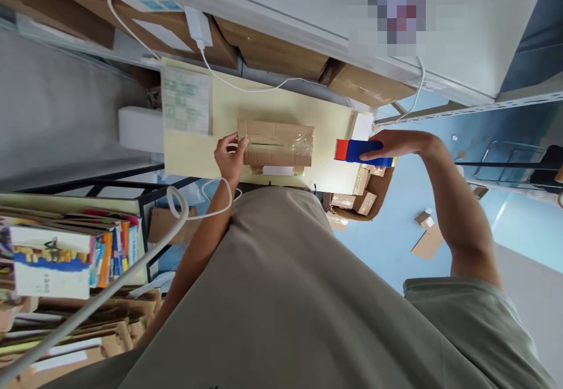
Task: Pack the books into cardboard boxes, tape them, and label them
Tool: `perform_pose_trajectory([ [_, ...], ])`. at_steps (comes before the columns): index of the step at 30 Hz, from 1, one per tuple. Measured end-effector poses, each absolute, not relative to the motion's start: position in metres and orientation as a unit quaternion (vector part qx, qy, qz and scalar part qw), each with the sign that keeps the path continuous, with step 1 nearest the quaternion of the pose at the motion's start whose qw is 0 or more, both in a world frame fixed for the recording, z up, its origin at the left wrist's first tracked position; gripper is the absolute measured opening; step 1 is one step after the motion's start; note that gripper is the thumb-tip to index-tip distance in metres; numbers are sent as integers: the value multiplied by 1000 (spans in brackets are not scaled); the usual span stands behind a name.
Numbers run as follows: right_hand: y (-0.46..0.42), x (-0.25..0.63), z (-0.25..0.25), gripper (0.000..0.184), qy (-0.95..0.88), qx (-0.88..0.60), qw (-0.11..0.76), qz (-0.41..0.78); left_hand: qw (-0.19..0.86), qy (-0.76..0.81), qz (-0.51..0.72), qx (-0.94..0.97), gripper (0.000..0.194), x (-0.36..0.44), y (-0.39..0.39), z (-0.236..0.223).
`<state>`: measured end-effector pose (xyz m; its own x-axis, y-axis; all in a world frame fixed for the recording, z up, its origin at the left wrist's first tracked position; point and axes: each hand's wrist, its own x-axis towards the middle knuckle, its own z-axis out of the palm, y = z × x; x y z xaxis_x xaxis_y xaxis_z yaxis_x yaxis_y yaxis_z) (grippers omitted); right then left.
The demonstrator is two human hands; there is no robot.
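A small brown cardboard box (278,145) lies on the cream tabletop (189,157), with clear tape shining on its right part. A dark slit runs along the middle of its top. My left hand (231,149) has its thumb and fingers closed on the box's left end. Off to the right, my right hand (383,144) grips a blue tape dispenser (358,151) with a red end that points left toward the box. A gap separates the dispenser from the box. Beneath the box's near side, a white label (278,171) shows in part.
A printed sheet (187,100) lies at the table's left. Behind runs a grey shelf (308,10) over cardboard boxes, with a white cable (259,90) trailing across the table. An open carton of taped parcels (365,201) stands at the right. Books (112,254) fill a left rack.
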<state>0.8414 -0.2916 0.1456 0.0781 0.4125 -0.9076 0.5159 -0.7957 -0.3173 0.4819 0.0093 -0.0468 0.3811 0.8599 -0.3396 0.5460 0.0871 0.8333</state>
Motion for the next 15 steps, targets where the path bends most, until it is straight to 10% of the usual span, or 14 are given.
perform_pose_trajectory([
  [15, -268, 795, 34, 62, 358, 823, 59, -436, 473, 565, 179, 652, 38, 488, 6, -55],
])
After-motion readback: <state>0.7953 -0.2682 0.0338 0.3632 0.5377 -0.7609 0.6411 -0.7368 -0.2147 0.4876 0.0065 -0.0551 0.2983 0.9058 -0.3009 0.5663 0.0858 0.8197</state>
